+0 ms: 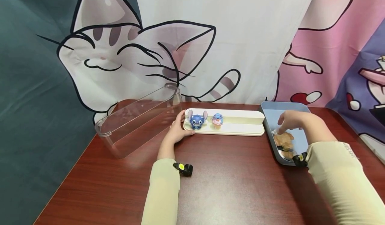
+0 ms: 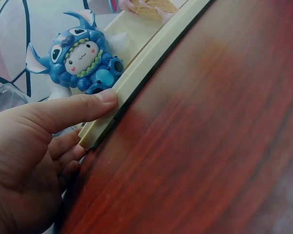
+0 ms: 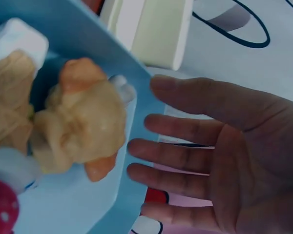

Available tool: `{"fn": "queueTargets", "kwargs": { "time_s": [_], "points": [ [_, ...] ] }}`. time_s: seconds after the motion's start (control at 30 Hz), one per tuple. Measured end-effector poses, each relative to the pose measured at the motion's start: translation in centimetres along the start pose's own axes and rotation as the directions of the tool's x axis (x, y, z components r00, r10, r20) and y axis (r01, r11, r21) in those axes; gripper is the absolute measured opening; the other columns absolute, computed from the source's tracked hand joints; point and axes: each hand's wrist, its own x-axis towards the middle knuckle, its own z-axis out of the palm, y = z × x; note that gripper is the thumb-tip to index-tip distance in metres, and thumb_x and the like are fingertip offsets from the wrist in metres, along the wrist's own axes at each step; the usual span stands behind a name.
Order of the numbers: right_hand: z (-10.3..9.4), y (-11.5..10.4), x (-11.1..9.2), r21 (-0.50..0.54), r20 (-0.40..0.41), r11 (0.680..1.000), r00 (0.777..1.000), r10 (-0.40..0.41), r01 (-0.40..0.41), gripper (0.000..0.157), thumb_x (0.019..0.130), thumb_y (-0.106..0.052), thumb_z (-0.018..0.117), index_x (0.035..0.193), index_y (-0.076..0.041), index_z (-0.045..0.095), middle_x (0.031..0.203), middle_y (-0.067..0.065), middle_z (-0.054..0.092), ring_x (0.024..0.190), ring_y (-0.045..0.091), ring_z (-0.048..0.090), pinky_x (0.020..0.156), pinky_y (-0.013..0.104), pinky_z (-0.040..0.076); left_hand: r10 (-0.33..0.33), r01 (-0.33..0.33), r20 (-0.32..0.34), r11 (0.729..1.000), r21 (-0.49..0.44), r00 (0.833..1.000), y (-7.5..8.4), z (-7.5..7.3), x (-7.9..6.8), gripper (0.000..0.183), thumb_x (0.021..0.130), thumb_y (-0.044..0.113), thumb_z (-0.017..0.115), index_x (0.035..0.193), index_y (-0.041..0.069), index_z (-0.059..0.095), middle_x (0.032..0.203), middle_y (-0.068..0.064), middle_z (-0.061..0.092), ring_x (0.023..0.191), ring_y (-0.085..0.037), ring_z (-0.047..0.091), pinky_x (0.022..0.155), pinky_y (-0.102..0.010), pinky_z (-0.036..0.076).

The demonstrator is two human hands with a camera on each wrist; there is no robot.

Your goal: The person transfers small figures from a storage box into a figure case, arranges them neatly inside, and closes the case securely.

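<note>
My left hand [image 1: 175, 131] grips the left end of a long cream display base [image 1: 240, 128]. Its thumb lies on the front edge and the fingers curl round the end, as the left wrist view [image 2: 34, 131] shows. On that end sits a blue big-eared figurine [image 2: 83, 58] with a white face in its hood. Beside it stands a smaller blue-and-pink figurine [image 1: 217, 121] on a cone. My right hand [image 1: 296, 121] hovers over a blue tray [image 1: 270, 110], fingers extended and holding nothing. Below its fingertips lies a tan, orange-tipped figurine [image 3: 93, 117].
A clear plastic cover [image 1: 132, 125] stands at an angle to the left of the base. More small figures lie in the tray, among them one with a waffle-textured cone [image 3: 12, 97] and a red dotted piece [image 3: 1, 204]. A printed cloth [image 1: 252, 44] hangs behind the brown table [image 1: 228, 181].
</note>
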Motion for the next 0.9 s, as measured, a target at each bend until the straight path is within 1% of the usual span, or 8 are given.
{"fn": "queueTargets", "kwargs": {
  "time_s": [0.1, 0.17, 0.33, 0.4, 0.5, 0.63, 0.9],
  "points": [
    [0.4, 0.0, -0.1, -0.018, 0.037, 0.999, 0.999, 0.032, -0.032, 0.059, 0.074, -0.027, 0.074, 0.113, 0.013, 0.054, 0.095, 0.026, 0.063, 0.089, 0.041, 0.06, 0.061, 0.048, 0.048, -0.001, 0.001, -0.001, 1.0, 0.001, 1.0, -0.1, 0.0, 0.0, 0.099, 0.068, 0.018, 0.083, 0.145, 0.021, 0.022, 0.141, -0.007, 0.041, 0.125, -0.024, 0.037, 0.105, -0.048, 0.015],
    [0.7, 0.1, -0.2, -0.014, 0.063, 0.999, 0.997, 0.042, -0.041, 0.061, 0.073, -0.028, 0.075, 0.114, 0.012, 0.053, 0.092, 0.023, 0.064, 0.088, 0.038, 0.06, 0.06, 0.046, 0.048, -0.002, 0.002, -0.001, 1.0, 0.001, 1.0, -0.1, 0.0, -0.1, 0.098, 0.068, 0.018, 0.083, 0.145, 0.021, 0.022, 0.141, -0.007, 0.041, 0.125, -0.024, 0.037, 0.105, -0.049, 0.015],
    [1.4, 0.5, 0.0, 0.038, 0.13, 0.997, 0.989, 0.067, -0.073, 0.072, 0.07, -0.035, 0.079, 0.12, 0.007, 0.05, 0.094, 0.017, 0.06, 0.089, 0.031, 0.058, 0.063, 0.045, 0.049, -0.003, 0.003, 0.003, 1.0, 0.002, 1.0, -0.1, 0.0, -0.1, 0.098, 0.068, 0.018, 0.083, 0.145, 0.02, 0.022, 0.141, -0.008, 0.041, 0.125, -0.024, 0.037, 0.105, -0.049, 0.015],
    [1.5, 0.7, 0.0, 0.06, 0.144, 0.995, 0.987, 0.075, -0.084, 0.075, 0.069, -0.036, 0.08, 0.122, 0.007, 0.048, 0.096, 0.018, 0.058, 0.089, 0.03, 0.057, 0.064, 0.044, 0.049, -0.002, 0.002, 0.005, 1.0, 0.003, 1.0, -0.1, -0.1, -0.1, 0.098, 0.068, 0.018, 0.083, 0.145, 0.02, 0.022, 0.141, -0.008, 0.041, 0.125, -0.024, 0.037, 0.105, -0.049, 0.014],
    [1.7, 0.9, 0.2, 0.083, 0.159, 0.992, 0.984, 0.084, -0.098, 0.078, 0.069, -0.037, 0.08, 0.123, 0.007, 0.045, 0.099, 0.02, 0.057, 0.09, 0.031, 0.056, 0.065, 0.045, 0.05, 0.001, -0.001, 0.005, 1.0, 0.0, 1.0, 0.0, -0.1, -0.2, 0.098, 0.068, 0.018, 0.083, 0.145, 0.021, 0.022, 0.141, -0.009, 0.041, 0.125, -0.025, 0.036, 0.105, -0.05, 0.014],
    [2.0, 1.0, 0.5, 0.085, 0.164, 0.991, 0.982, 0.091, -0.106, 0.077, 0.07, -0.035, 0.08, 0.123, 0.007, 0.044, 0.101, 0.022, 0.056, 0.092, 0.034, 0.055, 0.066, 0.044, 0.05, 0.001, -0.001, 0.004, 1.0, -0.005, 1.0, 0.0, -0.2, -0.2, 0.098, 0.068, 0.017, 0.083, 0.145, 0.021, 0.022, 0.142, -0.008, 0.04, 0.125, -0.025, 0.036, 0.105, -0.05, 0.015],
    [2.3, 0.9, 0.8, 0.063, 0.139, 0.993, 0.986, 0.09, -0.1, 0.078, 0.068, -0.038, 0.081, 0.119, 0.009, 0.044, 0.097, 0.02, 0.056, 0.088, 0.033, 0.055, 0.065, 0.042, 0.049, -0.004, 0.004, 0.01, 1.0, -0.009, 1.0, -0.2, -0.2, -0.2, 0.098, 0.068, 0.018, 0.082, 0.145, 0.021, 0.021, 0.142, -0.008, 0.04, 0.125, -0.025, 0.036, 0.105, -0.05, 0.015]
  ]
}}
